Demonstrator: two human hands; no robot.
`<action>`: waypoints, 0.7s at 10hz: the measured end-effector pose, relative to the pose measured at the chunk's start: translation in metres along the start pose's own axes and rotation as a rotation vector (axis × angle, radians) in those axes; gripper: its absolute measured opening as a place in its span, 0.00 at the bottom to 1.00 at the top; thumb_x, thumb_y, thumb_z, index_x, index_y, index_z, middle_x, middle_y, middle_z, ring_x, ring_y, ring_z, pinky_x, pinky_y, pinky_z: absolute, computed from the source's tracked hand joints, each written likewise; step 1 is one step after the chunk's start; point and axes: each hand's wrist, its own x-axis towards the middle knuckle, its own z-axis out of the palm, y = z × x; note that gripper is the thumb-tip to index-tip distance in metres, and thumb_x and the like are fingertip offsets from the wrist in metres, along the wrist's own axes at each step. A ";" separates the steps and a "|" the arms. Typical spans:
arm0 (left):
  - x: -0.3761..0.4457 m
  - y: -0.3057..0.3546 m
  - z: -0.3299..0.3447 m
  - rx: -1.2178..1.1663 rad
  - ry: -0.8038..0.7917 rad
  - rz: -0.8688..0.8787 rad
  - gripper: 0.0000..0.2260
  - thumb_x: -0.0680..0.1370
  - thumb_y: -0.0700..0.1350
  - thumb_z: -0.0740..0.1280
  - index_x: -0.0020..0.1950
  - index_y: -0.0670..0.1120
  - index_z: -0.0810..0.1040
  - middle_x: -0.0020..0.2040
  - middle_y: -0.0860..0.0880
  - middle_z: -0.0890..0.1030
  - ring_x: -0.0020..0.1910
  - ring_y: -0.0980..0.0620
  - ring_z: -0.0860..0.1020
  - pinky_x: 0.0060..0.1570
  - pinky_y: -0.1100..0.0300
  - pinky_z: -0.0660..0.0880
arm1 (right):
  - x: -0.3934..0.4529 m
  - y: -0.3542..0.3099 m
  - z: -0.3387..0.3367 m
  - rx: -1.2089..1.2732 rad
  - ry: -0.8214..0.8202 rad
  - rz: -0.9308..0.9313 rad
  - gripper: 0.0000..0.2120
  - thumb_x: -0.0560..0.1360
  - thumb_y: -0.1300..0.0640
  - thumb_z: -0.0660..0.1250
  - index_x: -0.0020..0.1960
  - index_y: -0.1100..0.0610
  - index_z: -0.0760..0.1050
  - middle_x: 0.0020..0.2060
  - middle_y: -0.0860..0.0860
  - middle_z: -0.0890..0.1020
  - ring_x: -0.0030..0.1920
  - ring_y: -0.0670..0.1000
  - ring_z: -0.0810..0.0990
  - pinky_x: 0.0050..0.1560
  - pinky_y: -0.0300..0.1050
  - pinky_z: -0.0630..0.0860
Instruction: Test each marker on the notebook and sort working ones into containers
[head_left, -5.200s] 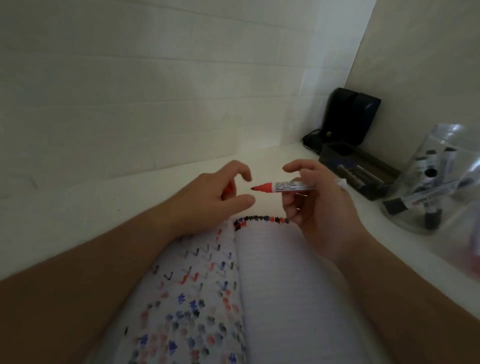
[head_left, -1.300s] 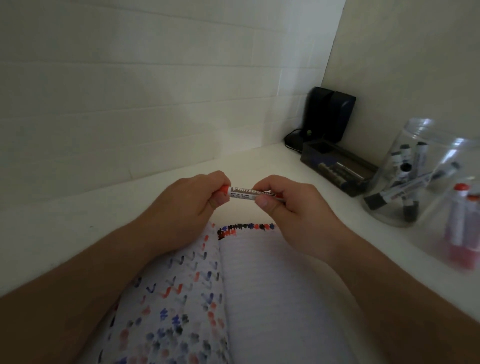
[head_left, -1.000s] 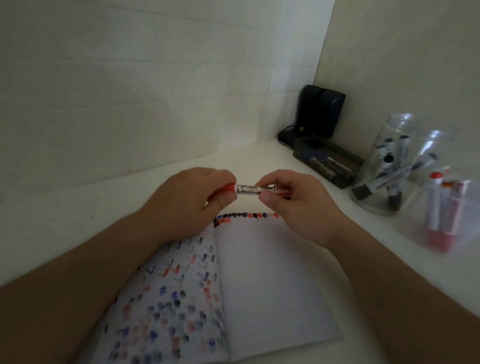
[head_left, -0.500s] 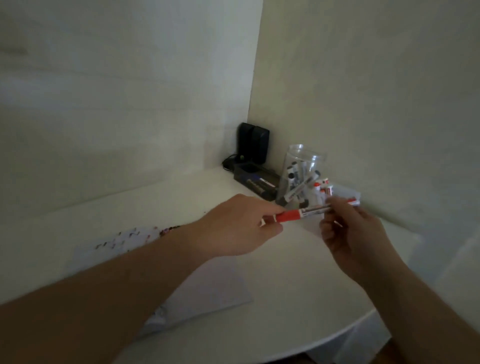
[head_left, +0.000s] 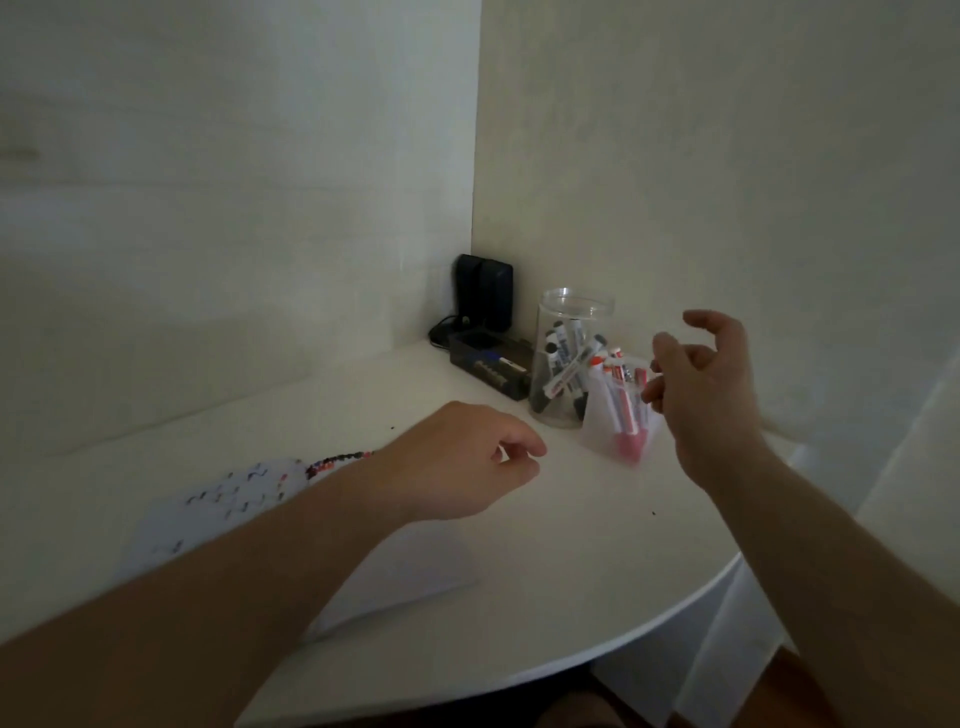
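Several red markers (head_left: 623, 410) stand in a small clear cup (head_left: 602, 421) near the wall. Beside it a taller clear jar (head_left: 574, 312) holds several black markers (head_left: 563, 364). My right hand (head_left: 701, 395) hovers just right of the cup, its fingers loosely spread and holding nothing. My left hand (head_left: 462, 460) hangs over the table left of the cup with its fingers loosely curled, also holding nothing. The open notebook (head_left: 234, 499), its left page covered in coloured test marks, lies under my left forearm.
A dark tray (head_left: 488, 358) holding more markers sits in the corner in front of a black box (head_left: 483, 291) with a cable. The white table's rounded edge (head_left: 649, 629) curves at the lower right, with a white curtain beyond it.
The red marker held between both hands half a second ago is out of my hands. My right hand has lifted with fingers spread beside the cup; my left hand has drawn back.
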 end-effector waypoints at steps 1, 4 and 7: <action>-0.013 -0.016 -0.009 0.040 -0.008 -0.036 0.12 0.81 0.57 0.66 0.63 0.61 0.82 0.55 0.60 0.81 0.51 0.62 0.78 0.51 0.65 0.73 | -0.024 -0.003 0.028 -0.048 -0.196 -0.033 0.10 0.81 0.60 0.68 0.59 0.49 0.75 0.37 0.53 0.81 0.32 0.50 0.79 0.33 0.45 0.74; -0.116 -0.094 -0.033 0.217 -0.095 -0.254 0.19 0.71 0.68 0.60 0.58 0.68 0.79 0.59 0.63 0.73 0.61 0.62 0.72 0.64 0.61 0.70 | -0.098 0.039 0.102 -0.621 -0.911 -0.151 0.09 0.80 0.52 0.68 0.57 0.38 0.76 0.49 0.39 0.79 0.50 0.41 0.78 0.49 0.37 0.73; -0.125 -0.079 -0.030 0.374 -0.031 -0.554 0.52 0.59 0.86 0.39 0.78 0.63 0.56 0.82 0.50 0.54 0.77 0.47 0.63 0.75 0.55 0.51 | -0.104 0.041 0.105 -0.569 -0.888 -0.153 0.21 0.77 0.56 0.71 0.40 0.27 0.79 0.44 0.39 0.82 0.45 0.39 0.80 0.58 0.38 0.76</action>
